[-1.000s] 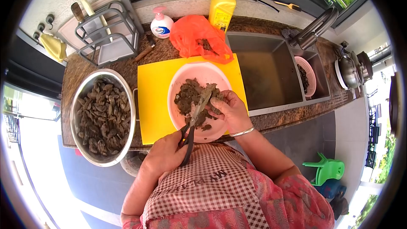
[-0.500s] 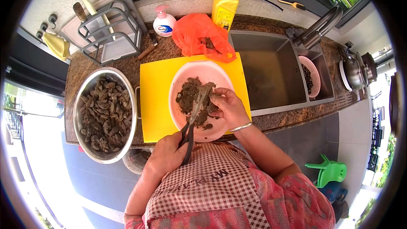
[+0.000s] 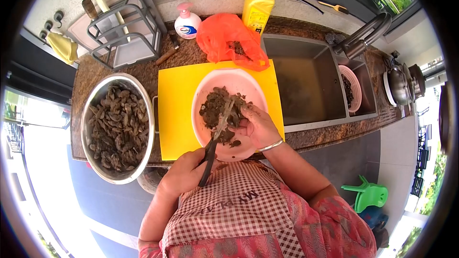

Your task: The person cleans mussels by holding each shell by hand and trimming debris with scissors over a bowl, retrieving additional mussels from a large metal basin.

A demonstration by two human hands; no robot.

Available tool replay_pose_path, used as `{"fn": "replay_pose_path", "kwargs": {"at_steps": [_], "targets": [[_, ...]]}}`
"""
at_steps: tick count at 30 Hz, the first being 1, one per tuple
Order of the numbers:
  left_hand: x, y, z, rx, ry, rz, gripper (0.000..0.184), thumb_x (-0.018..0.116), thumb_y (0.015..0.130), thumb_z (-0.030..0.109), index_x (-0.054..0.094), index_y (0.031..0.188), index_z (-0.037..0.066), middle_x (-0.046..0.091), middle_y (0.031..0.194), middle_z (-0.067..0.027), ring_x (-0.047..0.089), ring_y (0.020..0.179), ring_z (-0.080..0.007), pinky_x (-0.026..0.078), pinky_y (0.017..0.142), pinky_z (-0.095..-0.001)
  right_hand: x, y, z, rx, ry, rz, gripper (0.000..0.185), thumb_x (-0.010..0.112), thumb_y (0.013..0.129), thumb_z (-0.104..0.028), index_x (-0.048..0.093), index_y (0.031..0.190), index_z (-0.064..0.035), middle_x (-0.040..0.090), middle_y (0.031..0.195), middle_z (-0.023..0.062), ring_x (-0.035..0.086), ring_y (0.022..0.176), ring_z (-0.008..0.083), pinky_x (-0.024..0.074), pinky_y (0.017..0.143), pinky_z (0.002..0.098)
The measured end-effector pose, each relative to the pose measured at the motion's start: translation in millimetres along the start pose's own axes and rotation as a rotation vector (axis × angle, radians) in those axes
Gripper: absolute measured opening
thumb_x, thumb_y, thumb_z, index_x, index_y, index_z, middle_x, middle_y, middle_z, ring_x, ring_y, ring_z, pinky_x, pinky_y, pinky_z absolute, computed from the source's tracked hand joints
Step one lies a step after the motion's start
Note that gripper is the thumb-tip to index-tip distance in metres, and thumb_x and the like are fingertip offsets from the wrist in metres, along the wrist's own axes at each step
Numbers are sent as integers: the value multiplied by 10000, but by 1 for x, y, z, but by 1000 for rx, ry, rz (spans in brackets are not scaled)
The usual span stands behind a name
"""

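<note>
My left hand (image 3: 184,172) is wrapped round the black handles of a pair of scissors (image 3: 209,157). Their blades point up over a pink bowl (image 3: 256,86), close to the fingertips of the other hand. My right hand (image 3: 260,126), with a bangle at the wrist, pinches a small grey-brown piece (image 3: 235,113) beside the blades; the fingers partly hide it. Dark brown clumps (image 3: 213,107) lie in the bowl, which stands on a yellow board (image 3: 174,110). To the left, a metal basin (image 3: 84,129) holds many similar brown pieces.
Behind the board are a red plastic bag (image 3: 217,38), a yellow pump bottle (image 3: 258,9), a white soap bottle (image 3: 187,23) and a wooden-handled tool (image 3: 166,56). A rack (image 3: 126,33) stands back left. The sink (image 3: 306,81) and tap (image 3: 366,36) are at right.
The scissor handles have drawn together and now look narrower. My right hand and the piece in it have shifted slightly down. The view has moved a little.
</note>
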State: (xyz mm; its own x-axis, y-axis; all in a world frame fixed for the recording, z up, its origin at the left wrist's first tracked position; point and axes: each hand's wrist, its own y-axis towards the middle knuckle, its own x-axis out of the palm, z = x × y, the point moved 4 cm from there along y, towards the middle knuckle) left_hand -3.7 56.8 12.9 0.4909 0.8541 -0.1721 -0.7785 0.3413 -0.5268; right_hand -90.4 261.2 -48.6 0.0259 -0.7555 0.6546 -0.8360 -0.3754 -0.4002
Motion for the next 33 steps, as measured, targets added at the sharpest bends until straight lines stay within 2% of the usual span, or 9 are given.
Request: {"fn": "replay_pose_path", "kwargs": {"at_steps": [4, 7, 13, 16, 19, 22, 25, 28, 33], "targets": [[-2, -7, -11, -113, -288, -121, 448, 571, 975, 351, 631, 1167, -49, 598, 710, -69, 560, 649, -117, 444, 599, -257, -6, 3, -2, -60, -11, 36, 287, 559, 1003, -170, 548, 1254, -32, 625, 1219, 82, 631, 1081, 189, 524, 952, 421], [-3, -9, -12, 19, -481, -263, 444, 555, 985, 338, 620, 1190, -50, 573, 698, -49, 527, 611, -116, 415, 554, -257, -3, 4, -3, -76, -99, 103, 308, 580, 992, -162, 550, 1265, -23, 629, 1207, 80, 617, 1086, 170, 509, 956, 374], [-5, -6, -10, -7, -461, -353, 419, 532, 993, 340, 632, 1153, -35, 584, 712, -51, 533, 604, -117, 413, 540, -258, 7, 9, 2, -288, -171, 92, 358, 617, 948, -27, 524, 1283, 61, 631, 1216, 90, 610, 1088, 139, 497, 945, 280], [-3, -5, -6, -64, -450, -311, 395, 536, 990, 348, 654, 1082, -17, 575, 701, -41, 533, 607, -103, 423, 546, -244, 5, 10, 3, -394, -239, 108, 372, 634, 918, 25, 528, 1271, 72, 630, 1213, 99, 613, 1076, 144, 503, 928, 277], [0, -3, -13, -154, -314, -223, 429, 564, 967, 318, 641, 1150, -62, 622, 724, -67, 567, 629, -148, 458, 598, -297, 3, 11, 7, -408, -279, 116, 372, 642, 903, 44, 532, 1257, 78, 628, 1213, 111, 618, 1067, 149, 507, 923, 273], [-2, 1, -18, 82, 147, -7, 412, 601, 948, 330, 654, 1104, -48, 662, 767, -110, 606, 657, -190, 491, 639, -345, 7, 9, 8, -370, -282, 86, 387, 657, 885, 58, 533, 1251, 80, 624, 1219, 118, 619, 1064, 150, 520, 906, 273], [-7, -3, -15, 45, 292, 67, 394, 597, 947, 336, 661, 1031, -44, 675, 778, -145, 633, 682, -216, 503, 669, -369, 10, 5, 6, -384, -338, 120, 399, 661, 871, 69, 528, 1247, 82, 642, 1173, 113, 637, 1019, 150, 538, 879, 274], [-8, -4, -15, 63, 313, 66, 374, 596, 945, 321, 663, 977, -46, 661, 734, -150, 631, 669, -213, 498, 657, -360, 16, -2, 0, -382, -472, 185, 351, 672, 857, 72, 542, 1183, 73, 662, 1100, 107, 655, 956, 152, 552, 847, 277], [-8, -6, -15, 77, 266, 46, 352, 585, 964, 303, 670, 961, -38, 643, 681, -100, 600, 599, -169, 479, 583, -329, 18, -3, -4, -314, -291, 125, 257, 665, 854, 74, 545, 1079, 41, 667, 1047, 106, 667, 923, 155, 557, 820, 275]]}}
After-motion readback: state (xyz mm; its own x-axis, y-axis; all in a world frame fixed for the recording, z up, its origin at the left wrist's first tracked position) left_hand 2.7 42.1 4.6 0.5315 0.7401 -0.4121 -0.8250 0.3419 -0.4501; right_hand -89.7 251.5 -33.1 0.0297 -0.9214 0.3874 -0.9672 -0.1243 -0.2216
